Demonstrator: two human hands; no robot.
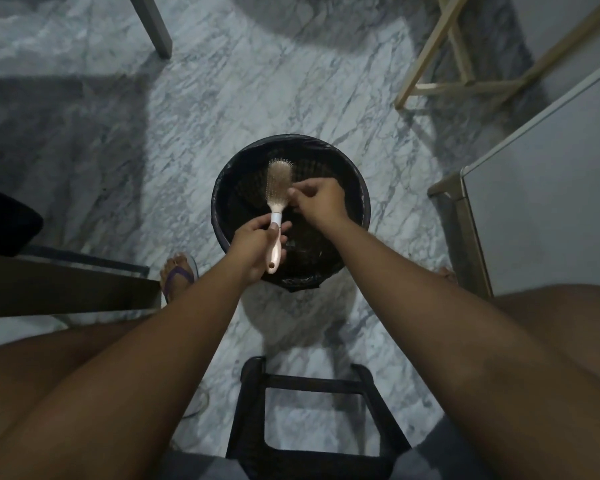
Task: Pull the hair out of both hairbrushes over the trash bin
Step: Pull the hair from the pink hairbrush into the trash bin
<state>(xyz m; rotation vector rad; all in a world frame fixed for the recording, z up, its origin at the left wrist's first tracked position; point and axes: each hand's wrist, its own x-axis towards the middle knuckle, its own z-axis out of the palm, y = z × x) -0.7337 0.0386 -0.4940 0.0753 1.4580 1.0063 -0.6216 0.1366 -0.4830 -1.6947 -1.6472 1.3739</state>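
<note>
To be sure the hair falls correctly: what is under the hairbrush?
The black-lined trash bin lies below the hairbrush. Its inside is too dark to read; the left hand and right hand cover part.

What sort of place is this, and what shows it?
Likely a room in a home: a marble floor, a bag-lined trash bin near a dark stool, and a pale wooden furniture frame.

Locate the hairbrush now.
Head view, centre: the hairbrush is held by its handle in the left hand, its head over the trash bin, just left of the right hand.
</note>
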